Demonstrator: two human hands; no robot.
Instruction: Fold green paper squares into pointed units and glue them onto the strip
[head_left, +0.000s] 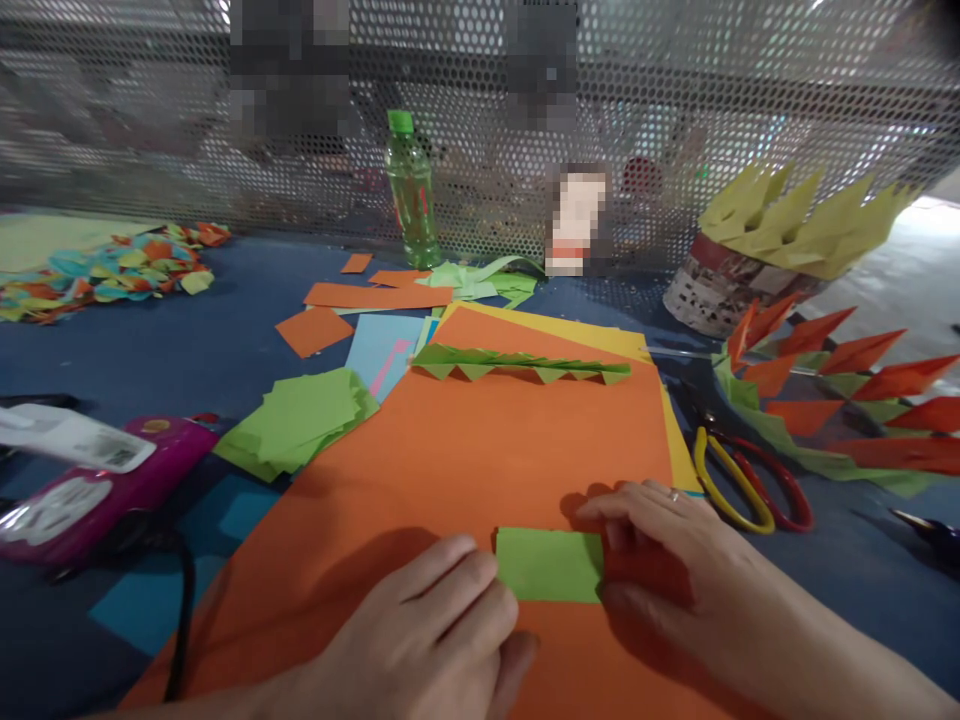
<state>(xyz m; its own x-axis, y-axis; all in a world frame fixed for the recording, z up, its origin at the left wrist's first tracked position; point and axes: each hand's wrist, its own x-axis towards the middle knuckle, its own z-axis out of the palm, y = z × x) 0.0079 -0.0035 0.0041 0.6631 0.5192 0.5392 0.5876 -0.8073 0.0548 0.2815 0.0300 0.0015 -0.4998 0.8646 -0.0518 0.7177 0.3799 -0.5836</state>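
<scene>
Green paper rectangle [549,565], flat, matte, lies on orange sheet [480,450]. My left hand [435,635] presses its left edge, fingers curled; my right hand [660,560], fingers flat, pins its right edge. Yellow folded pieces [795,220] fill newspaper-wrapped tub [712,290], beyond sheet's far-right corner.

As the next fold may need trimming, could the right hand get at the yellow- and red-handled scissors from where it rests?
Probably yes: the right hand lies beside the scissors, with nothing between them.
</scene>
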